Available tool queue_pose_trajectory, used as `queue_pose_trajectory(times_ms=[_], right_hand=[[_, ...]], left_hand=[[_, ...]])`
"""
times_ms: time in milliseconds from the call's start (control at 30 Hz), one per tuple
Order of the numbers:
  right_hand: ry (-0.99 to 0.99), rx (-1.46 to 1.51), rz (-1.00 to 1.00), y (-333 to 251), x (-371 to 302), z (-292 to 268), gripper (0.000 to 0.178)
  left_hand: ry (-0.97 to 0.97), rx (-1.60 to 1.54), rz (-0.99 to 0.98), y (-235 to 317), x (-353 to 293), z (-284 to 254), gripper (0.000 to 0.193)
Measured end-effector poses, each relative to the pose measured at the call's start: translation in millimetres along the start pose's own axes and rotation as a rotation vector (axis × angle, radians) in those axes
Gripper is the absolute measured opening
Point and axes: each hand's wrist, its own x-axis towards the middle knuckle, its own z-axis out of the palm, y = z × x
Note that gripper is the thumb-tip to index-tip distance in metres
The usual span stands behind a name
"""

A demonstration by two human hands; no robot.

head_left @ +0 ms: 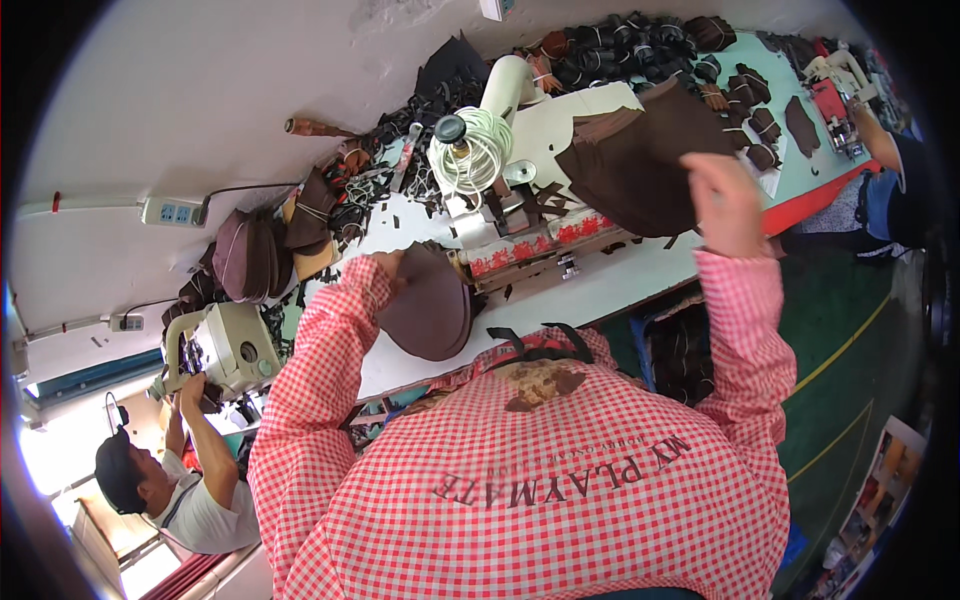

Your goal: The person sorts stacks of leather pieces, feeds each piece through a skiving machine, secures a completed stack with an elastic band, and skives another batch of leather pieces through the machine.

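My left hand [388,266] grips the upper left edge of a rounded brown leather piece [428,305], its fingertips partly hidden. This piece lies with others like it in a small stack at the table's front edge. To the right, my right hand [728,203] is raised beside a fanned stack of dark brown leather pieces [640,165]. Its fingers point left, loosely apart and slightly blurred, with nothing seen in them. Between the two stacks sits a machine [540,245] with a white-and-red patterned front and a pale arm. A coil of light cord [472,150] hangs around its knob.
Leather scraps [375,185] and tied dark bundles [620,45] crowd the table's back. Bundled brown pieces [250,255] stand at left. One co-worker [190,490] handles another machine [225,345] at left; another person's arm [880,140] reaches a machine at right. A dark-filled crate [680,350] sits below.
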Motion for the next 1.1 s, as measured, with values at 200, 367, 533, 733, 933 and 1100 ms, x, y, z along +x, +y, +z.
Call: queue_pose_trajectory(times_ms=[200, 367, 533, 733, 933, 1100], right_hand=[[-0.555, 0.218, 0.259, -77, -33, 98, 0.035], [-0.637, 0.123, 0.188, -95, -33, 160, 0.025], [-1.014, 0.69, 0.192, -79, -49, 120, 0.011], [-1.019, 1.196, 0.11, -79, -81, 104, 0.027], [-0.704, 1.266, 0.845, -107, -95, 112, 0.034], [-0.683, 1.213, 0.84, -118, -88, 116, 0.035]], left_hand=[[0.072, -0.131, -0.115, 16, -14, 0, 0.039], [0.128, -0.1, -0.146, 15, -12, 13, 0.037], [-0.073, -0.354, 0.02, 14, -16, -7, 0.025], [-0.227, -0.959, 0.905, 60, -39, -76, 0.016], [-0.129, -0.935, 0.423, 66, 8, -57, 0.025], [0.012, -0.699, 0.404, 62, 29, -62, 0.03]])
